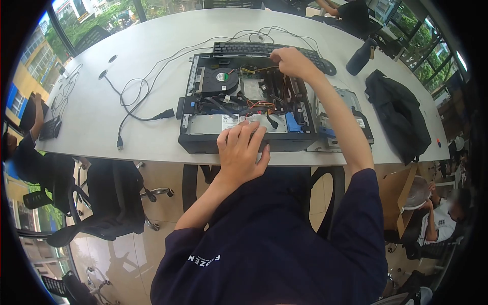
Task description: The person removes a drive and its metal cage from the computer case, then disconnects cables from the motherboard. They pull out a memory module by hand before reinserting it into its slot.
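One uncovered computer case lies flat on the table, directly in front of the person. The left hand is positioned at the near edge of the case, left of that edge's right end; its fingers lie over the edge, slightly apart, and whether they grip it cannot be told. The right hand is located above the far right portion of the case, near the keyboard; its fingers are curled together, and whether anything is held between them cannot be told. Visible inside the case: one round black fan, far left, and one blue bracket, near right. Peripheral items: one keyboard just beyond the far edge; one mouse at its right end; one dark bottle farther right; one black bag at the right.
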A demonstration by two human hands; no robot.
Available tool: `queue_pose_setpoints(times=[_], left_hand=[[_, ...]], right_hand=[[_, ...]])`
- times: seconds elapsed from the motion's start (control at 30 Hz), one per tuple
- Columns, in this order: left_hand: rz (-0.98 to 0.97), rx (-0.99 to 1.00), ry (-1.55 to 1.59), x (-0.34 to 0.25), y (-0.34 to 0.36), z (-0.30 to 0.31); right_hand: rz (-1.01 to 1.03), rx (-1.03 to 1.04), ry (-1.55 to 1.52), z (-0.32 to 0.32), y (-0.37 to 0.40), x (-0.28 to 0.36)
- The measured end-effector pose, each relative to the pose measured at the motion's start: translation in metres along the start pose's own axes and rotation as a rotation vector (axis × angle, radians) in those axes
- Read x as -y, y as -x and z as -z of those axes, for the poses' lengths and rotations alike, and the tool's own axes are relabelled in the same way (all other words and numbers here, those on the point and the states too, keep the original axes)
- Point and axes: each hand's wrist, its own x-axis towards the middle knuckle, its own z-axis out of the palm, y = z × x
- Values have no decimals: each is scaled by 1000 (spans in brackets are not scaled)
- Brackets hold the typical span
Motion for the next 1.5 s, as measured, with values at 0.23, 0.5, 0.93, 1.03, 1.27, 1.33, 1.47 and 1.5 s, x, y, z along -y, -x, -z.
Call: queue_pose_setpoints(times=[0.23,0.5,0.93,1.03,1.27,1.33,1.47,1.5], left_hand=[[-1,5,9,0,0,0],[-4,12,-6,-1,-1,2],[-9,19,-18,-3,-4,4],[0,23,-16,-3,-2,4],[-1,39,-30,-4,-5,3],[3,44,-42,-4,-4,4],[8,40,-46,-5,-3,4],[10,41,-46,-5,-3,4]], right_hand=[[149,193,-63,-23,-6,-11],[66,217,-30,-22,-10,-4],[50,236,23,-24,-13,-2],[76,273,-6,-12,0,2],[281,412,167,2,45,13],[281,385,175,-5,50,15],[274,375,156,-6,52,20],[275,374,154,-6,52,21]])
